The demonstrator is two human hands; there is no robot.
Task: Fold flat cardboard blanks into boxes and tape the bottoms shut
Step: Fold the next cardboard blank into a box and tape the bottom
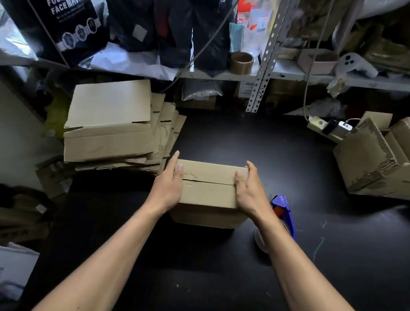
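A folded cardboard box stands on the black table with its two flaps closed on top, the seam between them running left to right. My left hand holds the box's left end, thumb on the top near the seam. My right hand holds the right end the same way. A blue tape dispenser with a clear roll lies just right of the box, partly hidden under my right wrist. A stack of flat cardboard blanks lies at the left of the table.
Made-up boxes stand at the right edge. A metal shelf behind holds dark bags, a black "Full Face Mask" carton, a brown tape core and a small open box. A power strip lies at the back right.
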